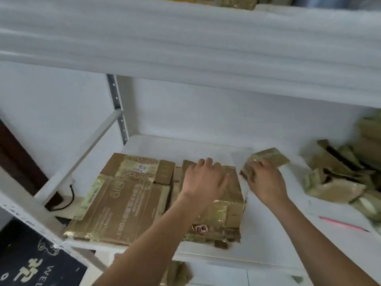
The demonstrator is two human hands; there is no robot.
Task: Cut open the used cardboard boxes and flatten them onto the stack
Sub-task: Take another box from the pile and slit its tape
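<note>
Your left hand (203,178) is pressing flat, fingers straight, on the stack (127,201) of flattened boxes lying on the white shelf (268,234). Your right hand (266,180) is gripping a small cardboard box (268,158) just beside the stack.

Two hands (203,178) (266,182), two flattened cardboard boxes (123,199) (222,207), one small folded box (268,157), one pink pen (343,223).

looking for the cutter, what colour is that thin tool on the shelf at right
Pink, with a dark tip; the head view shows it.
</note>
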